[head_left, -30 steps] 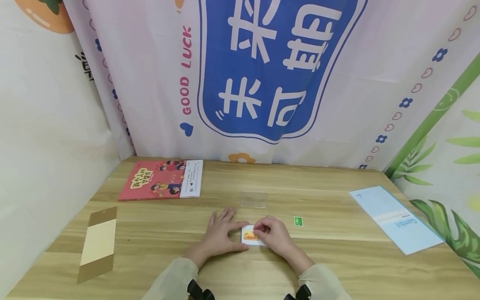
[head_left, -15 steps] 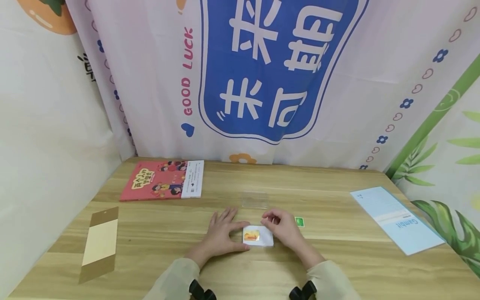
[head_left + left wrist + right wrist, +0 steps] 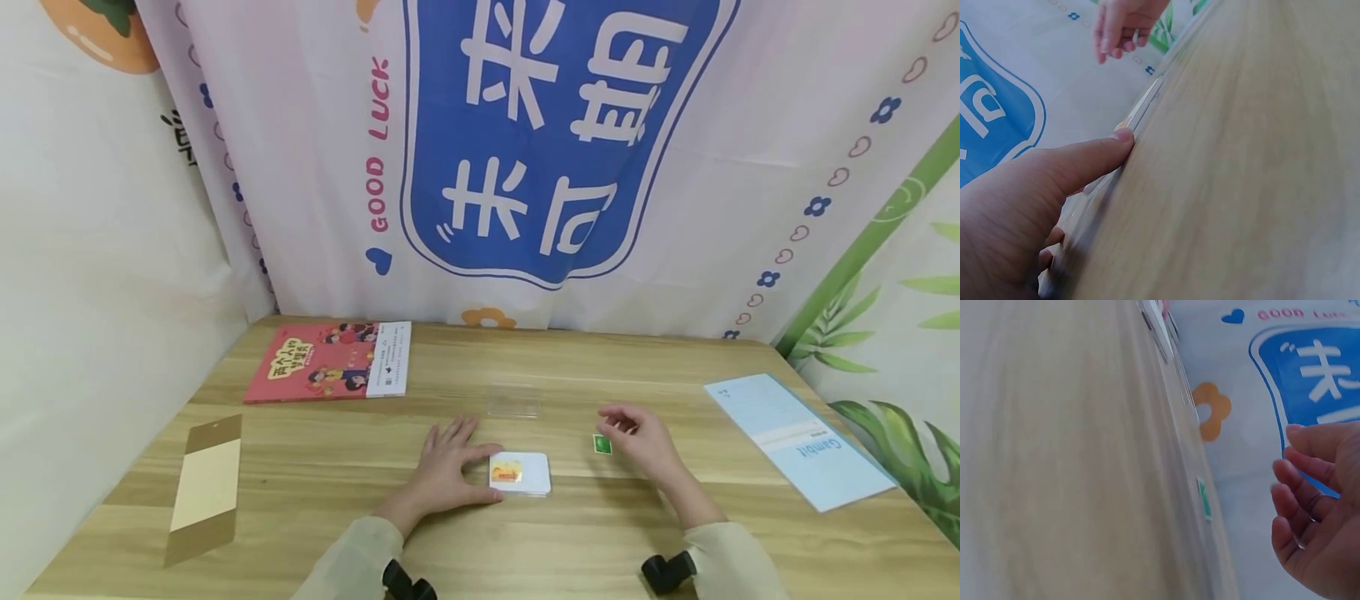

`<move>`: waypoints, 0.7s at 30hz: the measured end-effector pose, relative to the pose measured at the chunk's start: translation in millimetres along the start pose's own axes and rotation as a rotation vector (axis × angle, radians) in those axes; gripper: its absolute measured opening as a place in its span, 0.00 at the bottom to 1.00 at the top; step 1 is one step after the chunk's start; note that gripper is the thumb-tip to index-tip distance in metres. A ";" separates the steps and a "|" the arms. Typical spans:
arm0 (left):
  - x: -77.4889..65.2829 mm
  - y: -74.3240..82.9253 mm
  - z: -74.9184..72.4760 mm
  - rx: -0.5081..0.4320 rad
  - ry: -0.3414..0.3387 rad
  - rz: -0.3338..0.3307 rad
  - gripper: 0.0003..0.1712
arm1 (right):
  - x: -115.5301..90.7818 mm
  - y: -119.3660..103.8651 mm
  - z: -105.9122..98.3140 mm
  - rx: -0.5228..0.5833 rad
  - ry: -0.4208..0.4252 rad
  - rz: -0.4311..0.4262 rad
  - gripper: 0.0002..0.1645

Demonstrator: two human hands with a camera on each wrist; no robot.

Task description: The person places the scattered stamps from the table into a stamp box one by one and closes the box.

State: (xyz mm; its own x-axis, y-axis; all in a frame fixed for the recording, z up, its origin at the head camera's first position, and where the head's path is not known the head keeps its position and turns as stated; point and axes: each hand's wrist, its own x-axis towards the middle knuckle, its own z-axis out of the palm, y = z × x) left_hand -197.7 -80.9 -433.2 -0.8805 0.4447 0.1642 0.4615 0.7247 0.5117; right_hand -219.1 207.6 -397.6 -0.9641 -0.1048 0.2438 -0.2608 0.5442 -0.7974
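A small white card [image 3: 534, 472] with an orange picture sticker [image 3: 507, 472] at its left end lies on a thin clear base. My left hand [image 3: 444, 479] holds it at that end, thumb on the near edge and forefinger at the far edge, other fingers spread. In the left wrist view, the thumb [image 3: 1094, 156] presses against the card's edge. My right hand [image 3: 637, 442] hovers close to a small green stamp-like piece [image 3: 602, 444] on the table. Its fingers are loosely bent, and in the right wrist view nothing shows between the fingertips [image 3: 1295, 429].
A clear plastic plate [image 3: 513, 401] lies behind the card on the wooden table [image 3: 360, 467]. The red book [image 3: 315, 362] is at the back left, a brown and cream folded card [image 3: 204, 490] at the left. A light blue booklet [image 3: 798, 437] lies at the right.
My right hand has left the white card and moved right to the green piece, uncovering the orange sticker and the card's right end. The left hand stays at the card's left end.
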 end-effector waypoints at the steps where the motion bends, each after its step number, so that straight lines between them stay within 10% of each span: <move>1: -0.1 0.1 -0.1 0.000 -0.001 -0.002 0.37 | 0.0 4.4 -1.7 0.006 0.006 0.004 0.14; 21: -0.2 1.2 -0.9 -0.016 -0.011 0.010 0.37 | -6.6 41.9 2.5 -0.068 -0.075 0.036 0.16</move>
State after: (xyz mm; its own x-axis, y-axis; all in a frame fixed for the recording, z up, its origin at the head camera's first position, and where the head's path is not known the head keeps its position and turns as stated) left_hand -197.1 -80.6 -431.9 -0.8744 0.4581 0.1599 0.4686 0.7119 0.5231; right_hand -223.8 229.0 -434.0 -0.9745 -0.1443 0.1715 -0.2241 0.6036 -0.7652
